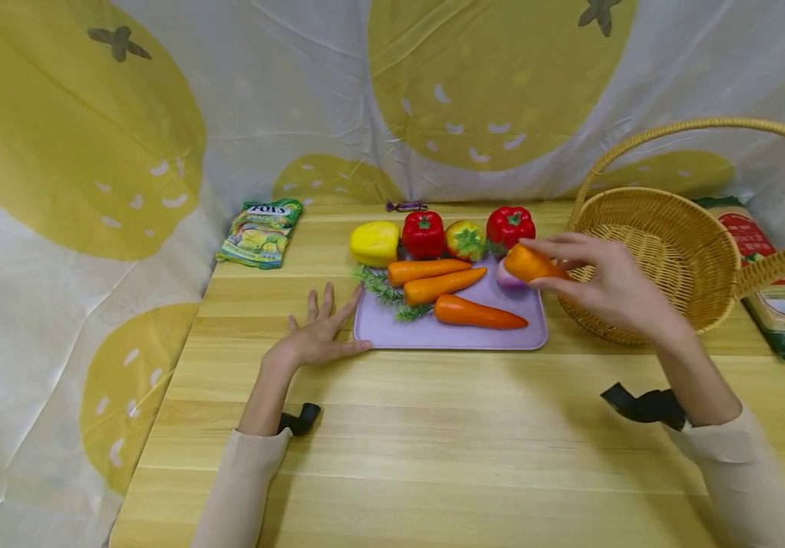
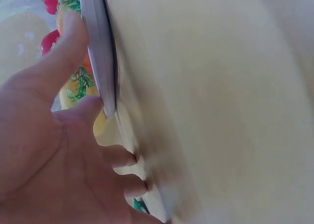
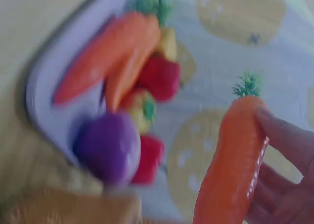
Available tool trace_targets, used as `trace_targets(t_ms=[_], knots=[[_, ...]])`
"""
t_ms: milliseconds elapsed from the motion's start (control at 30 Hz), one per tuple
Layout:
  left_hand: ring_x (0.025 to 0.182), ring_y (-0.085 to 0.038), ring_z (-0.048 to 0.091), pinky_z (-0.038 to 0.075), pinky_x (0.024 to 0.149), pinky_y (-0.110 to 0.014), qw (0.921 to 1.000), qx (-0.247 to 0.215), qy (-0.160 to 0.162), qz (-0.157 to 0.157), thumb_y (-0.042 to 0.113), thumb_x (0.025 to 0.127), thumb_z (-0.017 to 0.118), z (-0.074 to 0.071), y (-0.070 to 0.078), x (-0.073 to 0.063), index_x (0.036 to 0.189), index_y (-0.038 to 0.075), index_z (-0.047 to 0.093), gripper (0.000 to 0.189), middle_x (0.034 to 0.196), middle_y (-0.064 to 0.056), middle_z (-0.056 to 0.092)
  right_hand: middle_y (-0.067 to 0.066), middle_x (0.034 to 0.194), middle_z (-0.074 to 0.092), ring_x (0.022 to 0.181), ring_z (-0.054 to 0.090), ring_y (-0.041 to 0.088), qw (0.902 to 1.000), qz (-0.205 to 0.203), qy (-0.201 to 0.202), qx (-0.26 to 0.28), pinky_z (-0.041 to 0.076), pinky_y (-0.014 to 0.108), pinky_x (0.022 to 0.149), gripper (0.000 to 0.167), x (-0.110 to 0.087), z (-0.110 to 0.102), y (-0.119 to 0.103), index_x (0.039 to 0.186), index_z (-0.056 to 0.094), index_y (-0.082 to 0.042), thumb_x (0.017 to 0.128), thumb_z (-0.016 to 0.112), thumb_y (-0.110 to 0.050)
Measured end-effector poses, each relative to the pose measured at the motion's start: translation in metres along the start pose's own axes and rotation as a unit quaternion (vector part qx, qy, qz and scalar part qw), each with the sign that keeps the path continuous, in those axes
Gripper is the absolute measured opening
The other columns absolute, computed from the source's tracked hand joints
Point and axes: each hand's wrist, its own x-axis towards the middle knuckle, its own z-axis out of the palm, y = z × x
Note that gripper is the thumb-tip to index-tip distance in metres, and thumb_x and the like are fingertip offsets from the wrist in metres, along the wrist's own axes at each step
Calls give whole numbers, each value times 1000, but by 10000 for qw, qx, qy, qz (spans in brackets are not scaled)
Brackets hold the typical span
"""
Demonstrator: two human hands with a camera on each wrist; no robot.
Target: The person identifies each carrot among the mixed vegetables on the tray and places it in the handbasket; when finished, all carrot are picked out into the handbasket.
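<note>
The right hand (image 1: 604, 285) pinches a carrot (image 1: 529, 264) above the lilac tray (image 1: 447, 335), at its two o'clock corner. The left hand (image 1: 320, 331) lies flat with fingers spread, touching the tray's nine o'clock edge.

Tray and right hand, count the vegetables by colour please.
Orange carrots: 4, three on the tray, one in the right hand
Red peppers: 2
Yellow pepper: 1
Red-and-yellow pepper: 1
Purple vegetable: 1
Total: 9
</note>
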Motion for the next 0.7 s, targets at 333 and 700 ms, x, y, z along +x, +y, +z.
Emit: trace_targets(t_ms=[333,700], knots=[[153,-44,-32,-10,109,-88,9999,149,65,-50,88,85,50,9,-10,10,153,62,-18,100,168,-14,-31,-40,102,60,87,59,-19,9730,2296,-82,213,48,5,69,54,-15,-104,81,146,61,-23,95,77,-27],[153,-45,-32,-8,108,-89,9999,108,40,-43,80,90,53,8,-9,8,156,59,-16,98,169,-15,-30,-43,110,59,153,19,51,9185,3653,-1294,789,20,71,121,53,16,-123,140,139,58,-50,91,79,-42]])
